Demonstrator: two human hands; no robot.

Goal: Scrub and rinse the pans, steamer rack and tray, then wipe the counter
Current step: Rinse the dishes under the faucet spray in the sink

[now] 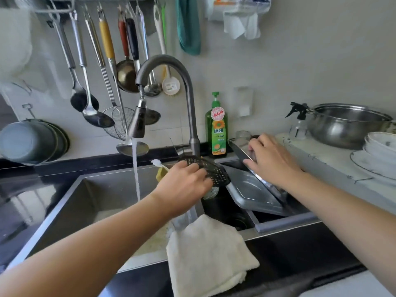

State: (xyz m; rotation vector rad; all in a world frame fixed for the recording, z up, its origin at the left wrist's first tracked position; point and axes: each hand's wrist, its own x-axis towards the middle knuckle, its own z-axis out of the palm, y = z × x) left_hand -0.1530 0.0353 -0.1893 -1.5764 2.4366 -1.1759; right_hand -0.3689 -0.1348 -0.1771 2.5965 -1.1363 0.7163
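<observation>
My left hand (184,185) grips a black perforated steamer rack (214,171) over the divider between the two sink basins, just in front of the faucet base. My right hand (271,160) holds the upper edge of a rectangular steel tray (250,190) that leans tilted in the right basin. Water runs from the pull-down faucet head (138,123) into the left basin (102,200). A white cloth (207,256) hangs over the sink's front edge. A yellow sponge (161,173) with a white brush lies at the left basin's back rim.
A green dish soap bottle (216,127) stands behind the sink. On the right counter sit a large steel pot (345,125), a spray bottle (299,123) and stacked white dishes (379,151). Ladles and skimmers (100,82) hang on the wall; grey bowls (32,142) stand at left.
</observation>
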